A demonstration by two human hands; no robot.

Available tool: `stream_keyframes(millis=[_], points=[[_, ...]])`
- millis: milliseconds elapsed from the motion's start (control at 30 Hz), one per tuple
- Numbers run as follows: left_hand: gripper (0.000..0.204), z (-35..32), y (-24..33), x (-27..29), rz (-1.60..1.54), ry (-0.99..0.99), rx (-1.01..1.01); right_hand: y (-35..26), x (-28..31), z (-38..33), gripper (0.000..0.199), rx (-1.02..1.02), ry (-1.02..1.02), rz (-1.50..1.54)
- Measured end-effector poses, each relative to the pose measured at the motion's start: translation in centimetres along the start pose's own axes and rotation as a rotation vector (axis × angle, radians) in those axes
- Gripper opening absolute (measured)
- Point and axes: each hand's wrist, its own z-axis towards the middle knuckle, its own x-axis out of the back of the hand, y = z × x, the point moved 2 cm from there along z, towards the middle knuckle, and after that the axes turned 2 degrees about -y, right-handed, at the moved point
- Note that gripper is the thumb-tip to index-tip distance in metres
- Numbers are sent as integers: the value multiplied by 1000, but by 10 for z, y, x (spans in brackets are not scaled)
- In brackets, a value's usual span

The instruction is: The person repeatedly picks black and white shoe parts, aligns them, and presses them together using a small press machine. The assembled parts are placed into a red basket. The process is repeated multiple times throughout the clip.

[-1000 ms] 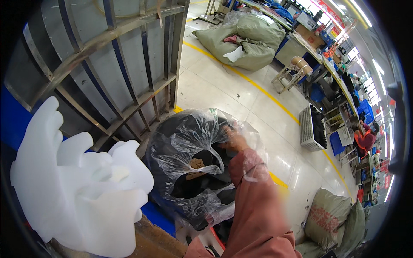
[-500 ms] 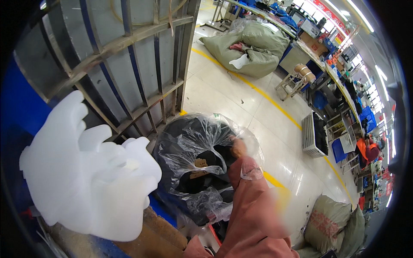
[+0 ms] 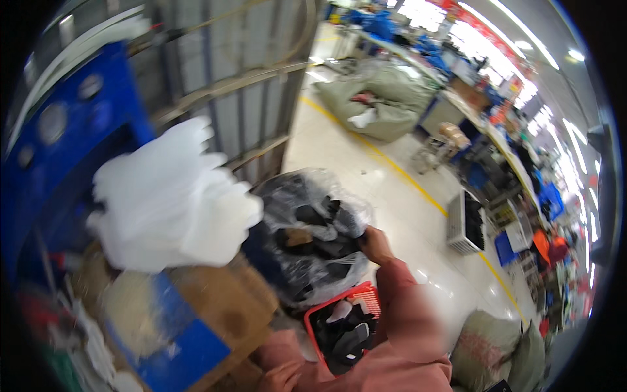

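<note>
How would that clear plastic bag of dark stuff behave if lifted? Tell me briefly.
The clear plastic bag looks thin and crinkled, so it would probably sag and flop. Its film looks glossy, so likely slippery. The right hand grips its rim; stuffed with dark pieces, it may feel bulky rather than heavy.

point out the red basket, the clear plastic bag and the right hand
red basket [image 3: 339, 302], head view, its upper rim
clear plastic bag [image 3: 307, 196], head view, its top crinkled film
right hand [image 3: 374, 244], head view, the back of the hand
</note>
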Motion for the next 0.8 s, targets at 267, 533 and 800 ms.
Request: stream_keyframes(millis=[267, 533, 800], points=[[32, -66, 18, 3, 7, -37, -114, -203, 51, -153, 54, 489, 221, 17], [38, -112, 11, 14, 181, 30, -227, -322, -46, -175, 52, 876, 155, -110], [32, -123, -7, 19, 148, 43, -164, -311, -70, -189, 83, 892, -315, -172]])
